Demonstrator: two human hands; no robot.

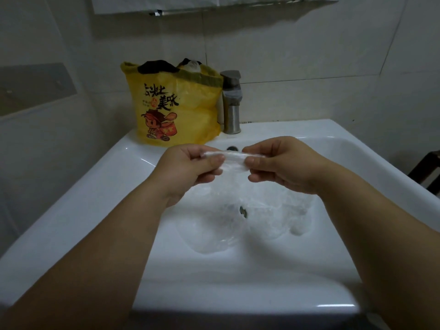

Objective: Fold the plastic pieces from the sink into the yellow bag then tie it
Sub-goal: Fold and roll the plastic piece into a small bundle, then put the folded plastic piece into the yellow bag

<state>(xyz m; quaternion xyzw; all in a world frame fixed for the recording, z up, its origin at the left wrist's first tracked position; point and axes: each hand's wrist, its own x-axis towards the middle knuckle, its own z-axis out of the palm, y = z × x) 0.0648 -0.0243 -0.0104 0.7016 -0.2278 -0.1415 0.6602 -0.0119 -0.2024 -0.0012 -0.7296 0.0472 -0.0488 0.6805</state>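
A clear plastic piece [234,159] is stretched between both hands above the white sink [238,270]. My left hand [190,166] pinches its left end and my right hand [281,163] pinches its right end. The rest of the clear plastic [238,210] hangs down from the hands into the basin, crumpled over the drain. The yellow bag [176,103] with a cartoon print stands upright on the sink's back left rim, its mouth showing black and white things inside.
A metal faucet [231,101] stands on the back rim right of the yellow bag. Tiled walls close in behind and to the left. A dark wooden object [428,172] shows at the right edge beyond the sink.
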